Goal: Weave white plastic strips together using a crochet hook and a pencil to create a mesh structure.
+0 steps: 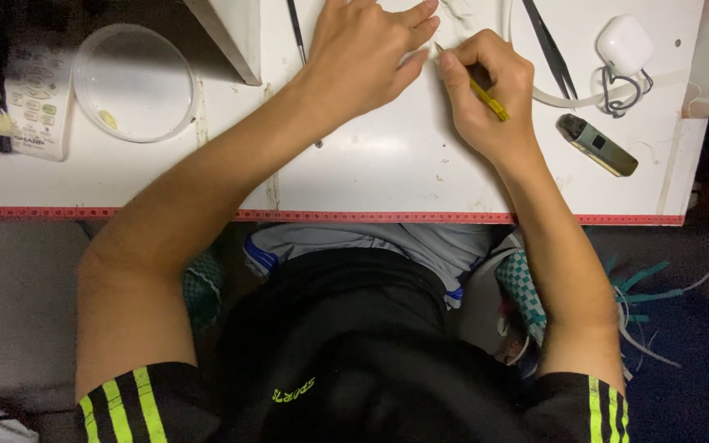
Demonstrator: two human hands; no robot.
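Head view, looking straight down: a white tabletop (387, 164) with a red-edged front rim, both bare forearms reaching up across it from short black sleeves with yellow-green stripes. Left hand (363, 53) resting palm down near the far edge of the tabletop, fingers (416, 20) stretched out and lying close together, pressed flat on the surface, tips pointing toward the other hand; whether anything lies pinned beneath, impossible to tell. Right hand (486, 90) just beside it, fingers curled tight around a thin yellow stick-like tool (486, 94), thumb and forefinger clamped near its front end, tip (438, 47) poking out right at the left fingertips, rear end slanting down across the back of the palm. A thin dark rod (295, 29) lying on the table, partly hidden by the left wrist. Right of the hands, black tweezers (551, 45) lying slantwise, a small white rounded case (624, 43) with a loop of dark wire (621, 94) beneath it, and a slim olive-and-grey stick-shaped device (596, 145) nearer the front rim. Far left, a round clear plastic dish (134, 82) with a small yellowish speck inside, next to a white remote control (36, 98). A white box corner (231, 37) just left of the left wrist.
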